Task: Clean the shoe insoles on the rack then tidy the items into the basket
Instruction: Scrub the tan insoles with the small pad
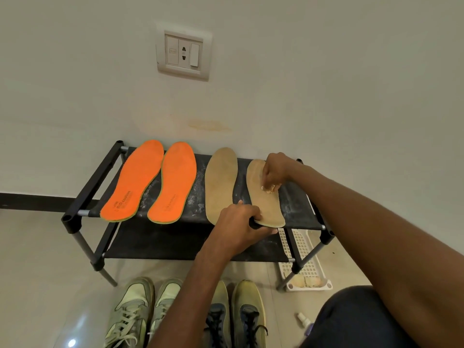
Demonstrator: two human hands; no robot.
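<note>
Tan and orange insoles lay in a row on the top shelf of the black shoe rack (82, 192), four in all. The two orange insoles (155, 182) sat toward nine o'clock on the shelf, side by side and just touching. One tan insole (221, 182) lay near the middle, and the second tan insole (263, 197) lay toward three o'clock, its heel end jutting over the front rail.

The left hand (241, 222) gripped that heel end, fingers curled under the edge and thumb on top, pinning it in place. The right hand (273, 172) pinched a small pale wad (270, 188), a cloth or sponge as far as I could tell, and pressed it against the middle of the same insole.

Judging from this, the cleaning was under way and the person was on the last insole at the three o'clock end. Whether the other three had already been wiped I could not tell; nothing on their surfaces showed it clearly. White powdery marks speckled the dark shelf fabric between them.

The tidying part looked untouched. The white basket (303, 259) stood on the floor at five o'clock from the rack, partly under its corner, with a few pale lumps at its near end. A small spray bottle (302, 318) lay on the floor beside the person's knee, outside the basket. Two pairs of shoes (185, 315) stood at six o'clock in front of the rack.
</note>
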